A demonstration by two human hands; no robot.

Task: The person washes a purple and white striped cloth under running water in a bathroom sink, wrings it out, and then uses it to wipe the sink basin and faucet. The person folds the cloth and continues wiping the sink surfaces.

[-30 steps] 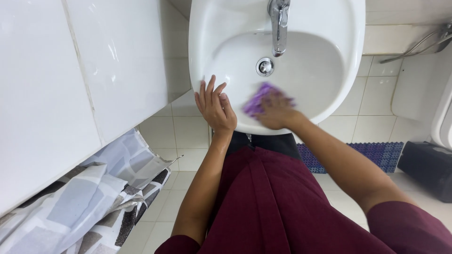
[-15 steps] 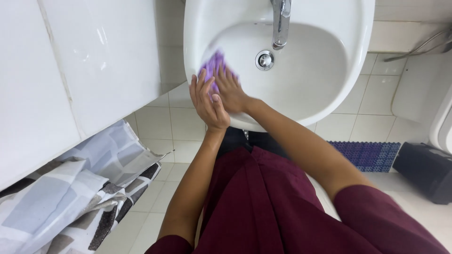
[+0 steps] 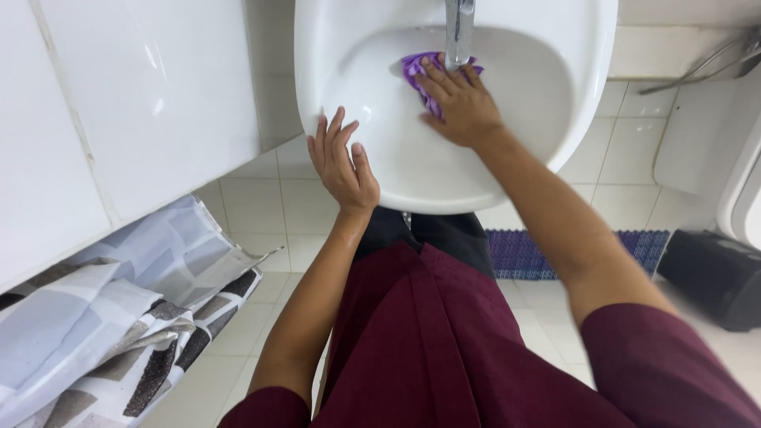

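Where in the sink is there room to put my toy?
Bare basin lies between the left hand on the sink rim and the right hand. It is crowded under the tap, where that hand presses the purple cloth.

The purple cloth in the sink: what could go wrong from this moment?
1. The right hand presses the cloth right under the tap; the knuckles may knock against it.
2. The left hand leans on the rim of the sink; if the rim is wet, the hand may slip.
3. The curtain hangs close to the left arm and could catch it.
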